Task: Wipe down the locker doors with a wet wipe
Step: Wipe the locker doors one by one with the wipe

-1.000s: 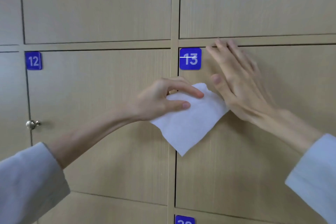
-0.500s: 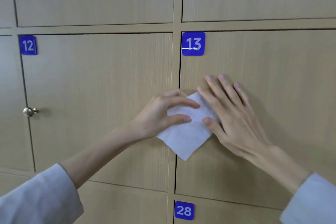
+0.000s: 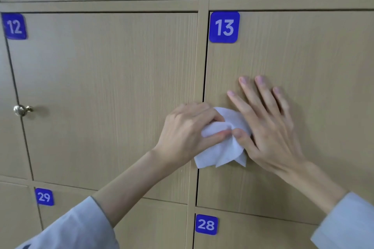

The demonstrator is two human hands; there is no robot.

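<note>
1. The wet wipe [image 3: 220, 143] sat bunched and creased just right of the frame's centre, against the lower left part of the locker door [image 3: 303, 56] marked by the blue 13 plate [image 3: 224, 27]. Its loose lower corners hung free below both hands.

2. The left hand [image 3: 188, 133] had its fingers curled over the top of the wipe and its thumb pressed into the crumpled middle, so the cloth was pinched in that grip. The right hand [image 3: 269, 127] lay nearly flat on the door with its fingers straight and spread slightly apart, pointing toward the upper left. Its thumb tip met the wipe beside the left thumb, and the wipe's right edge tucked under the palm side of that hand.

3. I judged the main risk to be the wad itself: gathered this tightly, only a small patch would touch the wood, and a stroke could leave much of the door dry.

4. With two hands sharing one cloth, it could slip or drop if one let go before the other had a firm hold.

5. The wipe straddled the gap beside the vertical post [image 3: 202, 66], where a dangling corner might snag.

6. Further out, toward the left edge, the door numbered 12 [image 3: 14, 26] carried a brass knob [image 3: 21, 110], and plates 29 [image 3: 44, 196] and 28 [image 3: 206, 224] marked the row below.
</note>
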